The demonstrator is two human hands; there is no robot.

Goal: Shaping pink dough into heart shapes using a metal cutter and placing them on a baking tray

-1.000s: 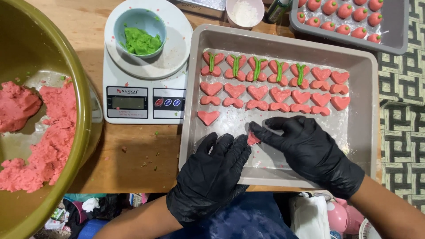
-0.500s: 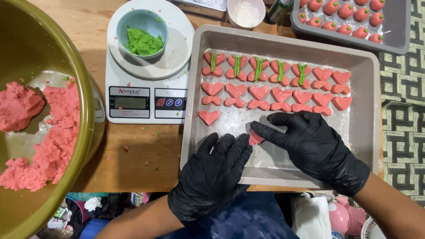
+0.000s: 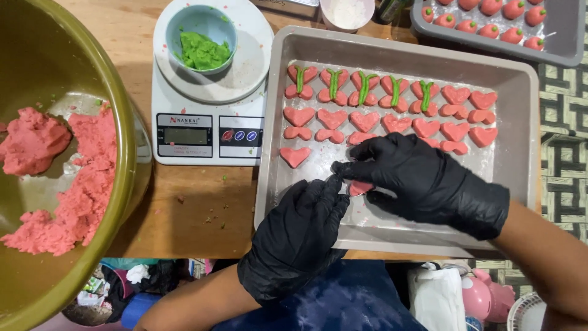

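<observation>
Head view: both gloved hands over a grey tray (image 3: 520, 184)
Left hand (image 3: 300, 236): fingertips pinching pink dough piece (image 3: 360, 187)
Right hand (image 3: 422, 181): fingers pressing the same piece
Dough piece: on tray floor, below heart rows (image 3: 392, 113)

You had one screen before you: the white kitchen scale's (image 3: 208, 122) grey rectangular display (image 3: 187, 135) faced you, blank, beside three round buttons (image 3: 239, 135), one red, two blue.

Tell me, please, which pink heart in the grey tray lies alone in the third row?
The pink heart at the left end of the grey tray, just below the two full rows. It lies apart from the others, left of the gloved hands.
</observation>
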